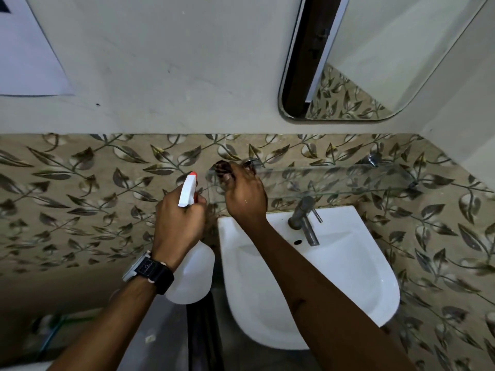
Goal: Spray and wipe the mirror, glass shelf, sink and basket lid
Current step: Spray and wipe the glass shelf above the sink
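My left hand [179, 223], with a black watch on its wrist, grips a white spray bottle [192, 274] by the trigger head; its red nozzle points up at the wall. My right hand [245, 196] is closed on a small dark cloth [222, 168] and presses it against the left end of the glass shelf [334, 180]. The shelf runs along the leaf-patterned tiles above the white sink [334, 277]. The mirror [375, 62] hangs on the wall at upper right. No basket lid can be made out.
A metal tap [304, 218] stands at the back of the sink, just under the shelf's front edge. Metal brackets [373, 159] fix the shelf to the wall. A white sheet [24, 54] is on the wall at upper left. A grey surface [158, 333] lies below the bottle.
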A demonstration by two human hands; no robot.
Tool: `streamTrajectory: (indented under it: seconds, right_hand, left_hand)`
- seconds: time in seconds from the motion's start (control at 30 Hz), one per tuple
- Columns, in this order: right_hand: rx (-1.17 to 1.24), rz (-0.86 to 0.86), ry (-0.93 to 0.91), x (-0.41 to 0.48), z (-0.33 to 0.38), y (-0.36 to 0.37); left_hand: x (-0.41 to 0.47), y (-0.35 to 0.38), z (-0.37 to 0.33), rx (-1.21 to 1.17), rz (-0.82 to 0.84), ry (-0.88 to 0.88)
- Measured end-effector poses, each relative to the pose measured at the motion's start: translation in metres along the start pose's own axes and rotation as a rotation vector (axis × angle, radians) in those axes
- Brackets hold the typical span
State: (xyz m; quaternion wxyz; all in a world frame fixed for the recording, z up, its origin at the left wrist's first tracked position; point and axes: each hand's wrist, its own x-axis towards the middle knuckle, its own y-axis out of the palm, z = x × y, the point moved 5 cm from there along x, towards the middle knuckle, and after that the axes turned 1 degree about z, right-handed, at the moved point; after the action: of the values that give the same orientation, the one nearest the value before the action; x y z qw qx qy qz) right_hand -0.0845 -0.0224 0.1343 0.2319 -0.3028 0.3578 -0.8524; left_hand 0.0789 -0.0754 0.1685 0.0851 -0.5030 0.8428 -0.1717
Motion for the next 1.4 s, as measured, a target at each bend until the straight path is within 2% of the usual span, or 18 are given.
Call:
streamTrajectory:
  seconds: [0.13,0.27,0.37,0.47,0.7,0.83,1.03,1.4]
  right_hand:
    - [0.026,0.056,-0.062,0.004,0.017,0.011]
    - [0.076,0.194,-0.163,0.015,0.023,0.01]
    - [0.101,0.309,-0.284,0.012,0.015,0.003]
    - [0.114,0.353,-0.342,-0.001,-0.001,0.002]
    - [0.182,0.243,-0.41,-0.025,-0.006,-0.007]
    - [0.196,0.24,-0.443,-0.026,-0.011,-0.01]
    - [0.142,0.136,-0.517,-0.029,-0.064,-0.03]
    - [0.02,-0.052,-0.299,-0.021,-0.18,-0.107]
  left_hand:
    - [-0.002,-0.005,0.009,0.006,0.0,-0.004]
    - [-0.006,-0.011,0.011,-0.008,-0.023,-0.03]
    - [-0.007,-0.014,0.013,-0.001,-0.033,-0.028]
    - [-0.008,-0.015,0.014,0.006,-0.031,-0.013]
    - [-0.006,-0.008,0.011,0.004,-0.024,-0.041]
    - [-0.003,0.002,-0.001,0.005,0.002,-0.011]
    - [0.002,0.019,-0.015,0.01,0.025,0.016]
    - [-0.003,0.084,-0.04,-0.075,0.16,0.003]
